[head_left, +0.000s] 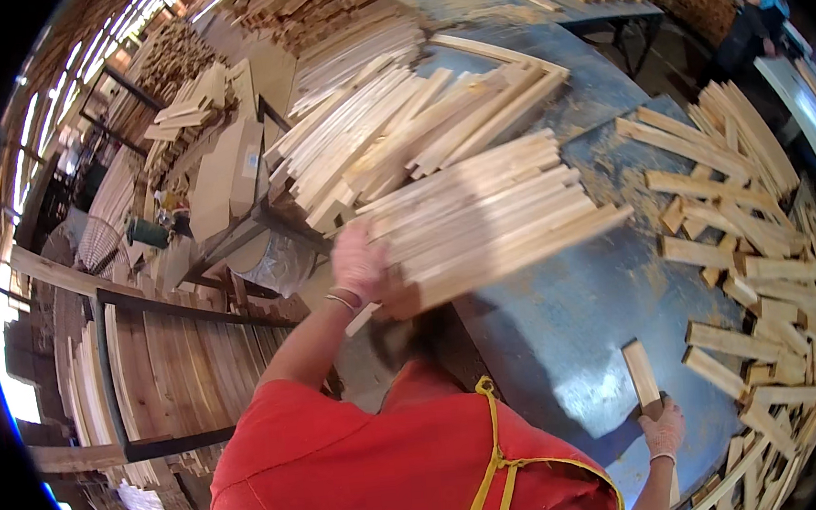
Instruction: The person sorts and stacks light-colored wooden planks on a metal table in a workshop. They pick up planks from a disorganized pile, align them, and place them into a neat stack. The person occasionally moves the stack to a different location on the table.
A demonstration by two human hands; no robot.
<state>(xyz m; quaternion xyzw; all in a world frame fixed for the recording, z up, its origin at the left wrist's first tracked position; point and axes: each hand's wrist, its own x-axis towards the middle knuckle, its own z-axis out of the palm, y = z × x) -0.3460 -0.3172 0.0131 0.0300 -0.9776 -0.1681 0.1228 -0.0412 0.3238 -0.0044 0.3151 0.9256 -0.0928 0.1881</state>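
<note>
My left hand (361,263), in a thin pale glove, lies against the left ends of a row of pale wooden strips (491,215). Its fingers look stretched along those ends rather than wrapped round a single strip. The strips sit side by side over the blue metal tabletop (530,341), their right ends uneven and slightly blurred. At the lower right, my right hand (664,427), also gloved, is closed on the near end of a short wooden strip (640,371), which points away from me above the tabletop.
Beyond the row lies a loose heap of longer strips (369,124). Along the table's right side are many jumbled short pieces (753,257). A rack of upright boards (187,368) stands to my left. At the far right a person (753,17) stands by a machine. Sawdust covers parts of the tabletop.
</note>
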